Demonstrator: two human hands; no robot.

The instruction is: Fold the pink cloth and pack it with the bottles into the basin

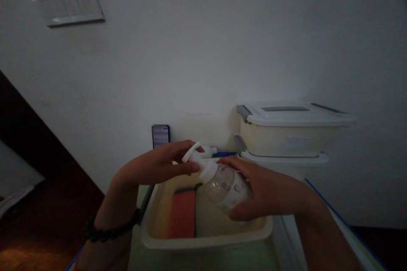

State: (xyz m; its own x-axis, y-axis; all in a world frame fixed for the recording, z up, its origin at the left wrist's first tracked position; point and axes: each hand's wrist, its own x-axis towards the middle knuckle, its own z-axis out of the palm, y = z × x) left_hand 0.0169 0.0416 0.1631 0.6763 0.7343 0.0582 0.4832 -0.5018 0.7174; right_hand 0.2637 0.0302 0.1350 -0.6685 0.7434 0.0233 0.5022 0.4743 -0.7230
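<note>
A clear pump bottle (222, 186) with a white collar, a white pump head and a patterned label is held tilted over a tray, its top leaning up to the left. My right hand (257, 186) wraps round the bottle's body from the right. At the pump head (194, 157), my left hand (171, 161) closes from the left, thumb below and fingers partly hidden behind it. Below them is a cream plastic tray (206, 243), in which a red textured rectangular item (182, 214) with a dark edge lies on the left side.
Two lidded storage boxes with grey latches, an upper box (286, 137) and a lower box (286, 160), are stacked at the back right by the wall. A phone (161, 136) stands upright behind my left hand. A clear document holder (70, 4) hangs on the wall.
</note>
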